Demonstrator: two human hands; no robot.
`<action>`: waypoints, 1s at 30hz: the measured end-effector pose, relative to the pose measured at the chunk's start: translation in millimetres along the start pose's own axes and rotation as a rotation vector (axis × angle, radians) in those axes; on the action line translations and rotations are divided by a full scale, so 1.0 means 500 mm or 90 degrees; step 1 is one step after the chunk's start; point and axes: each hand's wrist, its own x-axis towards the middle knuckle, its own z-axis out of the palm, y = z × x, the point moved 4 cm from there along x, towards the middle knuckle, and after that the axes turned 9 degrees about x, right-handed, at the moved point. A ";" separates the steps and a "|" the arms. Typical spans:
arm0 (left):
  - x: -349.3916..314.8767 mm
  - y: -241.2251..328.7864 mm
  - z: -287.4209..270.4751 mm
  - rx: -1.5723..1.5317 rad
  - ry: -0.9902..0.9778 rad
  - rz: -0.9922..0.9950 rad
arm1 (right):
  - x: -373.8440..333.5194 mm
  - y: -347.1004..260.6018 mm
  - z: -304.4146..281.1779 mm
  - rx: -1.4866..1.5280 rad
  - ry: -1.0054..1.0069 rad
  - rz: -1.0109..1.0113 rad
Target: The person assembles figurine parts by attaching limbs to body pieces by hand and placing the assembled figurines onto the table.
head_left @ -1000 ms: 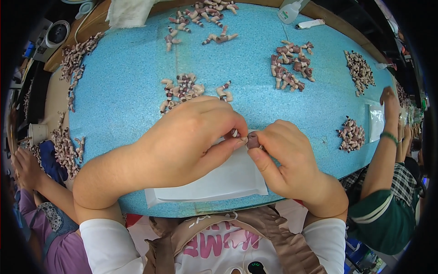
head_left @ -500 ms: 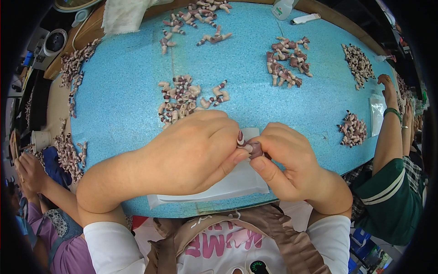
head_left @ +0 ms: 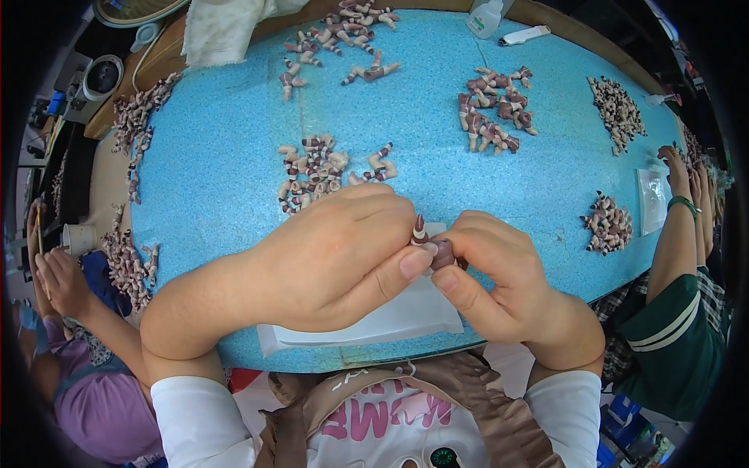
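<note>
Over the near middle of the blue table (head_left: 218,156), my two hands meet at their fingertips. My left hand (head_left: 343,261) pinches a small figurine limb (head_left: 420,228) with a dark maroon tip and pale bands, its tip pointing up. Between the thumb and fingers of my right hand (head_left: 499,281) is a mauve figurine torso (head_left: 443,254). The limb's inner end is by the torso; my fingers hide whether they are joined. Beneath the hands lies a white sheet or flat packet (head_left: 390,324). Just beyond my left hand is a heap of loose figurine limbs (head_left: 312,168).
Mauve figurine bodies (head_left: 495,109) lie farther right, with more figurines (head_left: 355,27) at the far edge. Other heaps of parts (head_left: 607,225) sit right and left. A clear bottle (head_left: 485,19) and white tool (head_left: 524,35) stand far back. Co-workers' arms (head_left: 663,234) flank the table.
The limb in my left hand stands a little more upright against the torso. Both hands stay together, while the whole view has shifted slightly.
</note>
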 end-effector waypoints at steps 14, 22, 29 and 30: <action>-0.014 -0.091 -0.030 0.021 0.264 -0.244 | 0.015 0.050 -0.117 -0.522 0.266 0.046; -0.013 -0.087 -0.002 0.379 0.042 -0.144 | 0.010 0.088 -0.123 -0.557 0.199 0.166; -0.013 -0.090 -0.010 0.328 0.102 -0.135 | 0.006 0.080 -0.126 -0.419 0.259 0.284; -0.015 -0.089 -0.014 0.328 0.116 -0.125 | 0.009 0.075 -0.124 -0.418 0.254 0.282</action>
